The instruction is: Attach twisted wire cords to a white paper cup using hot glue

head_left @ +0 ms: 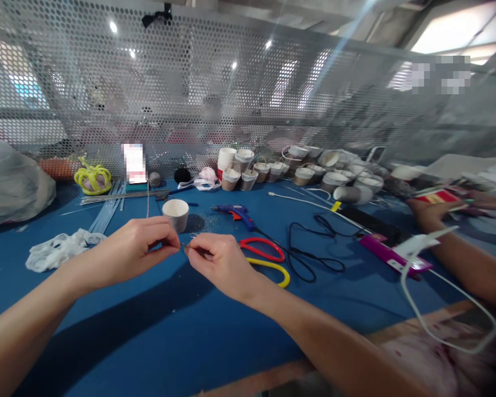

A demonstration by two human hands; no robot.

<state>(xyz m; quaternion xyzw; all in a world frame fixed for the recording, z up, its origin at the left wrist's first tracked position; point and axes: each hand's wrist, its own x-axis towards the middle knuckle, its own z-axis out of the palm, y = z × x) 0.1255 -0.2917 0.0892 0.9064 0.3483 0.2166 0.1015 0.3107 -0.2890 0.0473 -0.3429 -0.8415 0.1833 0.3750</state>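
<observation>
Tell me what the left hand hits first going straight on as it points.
Left hand would likely meet the right hand, fingertips first, across a small gap where a thin dark piece shows; depth is unclear.

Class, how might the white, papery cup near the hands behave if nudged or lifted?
The white cup is probably light for its size, since its walls look thin and papery. Standing upright, it may tip if pushed near the rim; knocked over, its round sides might roll.
</observation>
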